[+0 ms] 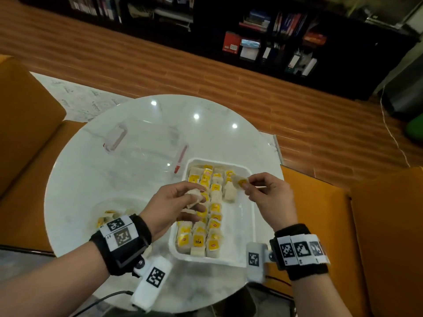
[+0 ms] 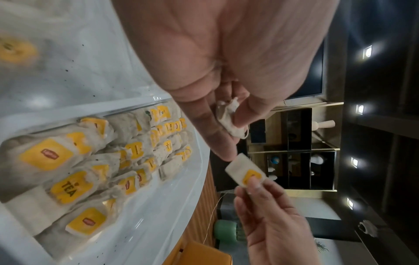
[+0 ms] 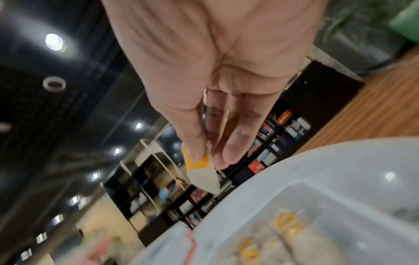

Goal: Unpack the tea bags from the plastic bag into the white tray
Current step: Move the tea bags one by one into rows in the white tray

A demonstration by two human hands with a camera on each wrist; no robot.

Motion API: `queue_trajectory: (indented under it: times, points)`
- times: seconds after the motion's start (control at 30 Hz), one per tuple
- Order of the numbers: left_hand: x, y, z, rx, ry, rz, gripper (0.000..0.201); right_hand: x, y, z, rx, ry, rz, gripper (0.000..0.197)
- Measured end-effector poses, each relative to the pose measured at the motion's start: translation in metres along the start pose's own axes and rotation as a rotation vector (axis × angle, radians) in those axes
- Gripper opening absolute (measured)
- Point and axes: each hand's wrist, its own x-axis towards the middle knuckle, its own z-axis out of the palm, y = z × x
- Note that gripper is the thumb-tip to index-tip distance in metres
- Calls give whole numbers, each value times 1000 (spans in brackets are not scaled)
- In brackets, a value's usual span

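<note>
A white tray (image 1: 242, 225) on the round marble table (image 1: 87, 175) holds several rows of tea bags with yellow tags (image 1: 199, 241), packed on its left side; its right side is bare. My left hand (image 1: 199, 199) hovers over the tray and grips a crumpled tea bag (image 1: 192, 194) (image 2: 229, 118) between thumb and fingers. My right hand (image 1: 247, 183) pinches another tea bag (image 1: 238, 180) (image 3: 201, 175) by its yellow tag above the tray's far end. A clear plastic bag (image 1: 109, 216) with a few tea bags lies left of my left wrist.
A second clear bag with a red zip strip (image 1: 142, 143) lies flat behind the tray. Orange chairs stand left (image 1: 23, 133) and right (image 1: 343, 225) of the table. Dark bookshelves (image 1: 274, 42) line the far wall across the wooden floor.
</note>
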Motion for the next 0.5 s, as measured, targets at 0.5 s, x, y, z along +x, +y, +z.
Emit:
queue_trajectory:
  times: [0.5]
  points:
    - [2, -19, -15, -2, 174, 106, 21, 72, 74, 62, -1010, -464, 62, 15]
